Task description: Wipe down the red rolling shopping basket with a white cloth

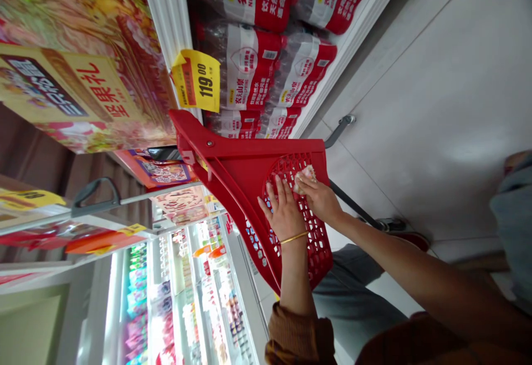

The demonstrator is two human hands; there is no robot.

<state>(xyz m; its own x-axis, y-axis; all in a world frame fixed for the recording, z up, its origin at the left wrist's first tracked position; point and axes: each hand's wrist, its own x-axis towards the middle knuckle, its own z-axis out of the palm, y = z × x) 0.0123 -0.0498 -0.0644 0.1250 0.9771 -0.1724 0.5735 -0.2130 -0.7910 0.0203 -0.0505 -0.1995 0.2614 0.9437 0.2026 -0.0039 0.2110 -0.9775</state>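
Note:
The picture is turned on its side. A red plastic shopping basket (241, 171) with a mesh wall is tipped up in front of me. My left hand (285, 212), with a gold bangle (294, 237) on the wrist, lies flat on the mesh with its fingers spread. Right beside it, my right hand (322, 201) is closed on a small crumpled whitish cloth (305, 175) and presses it against the mesh. Both forearms come in from the bottom, in brown sleeves.
Shrink-wrapped packs of bottled water (257, 60) fill a white shelf behind the basket, with a yellow 119.00 price tag (198, 80). A colourful gift box (78, 88) and a grey handle (93, 193) are at left, lit cooler shelves (187, 287) below. White floor tiles (436, 77) are at right.

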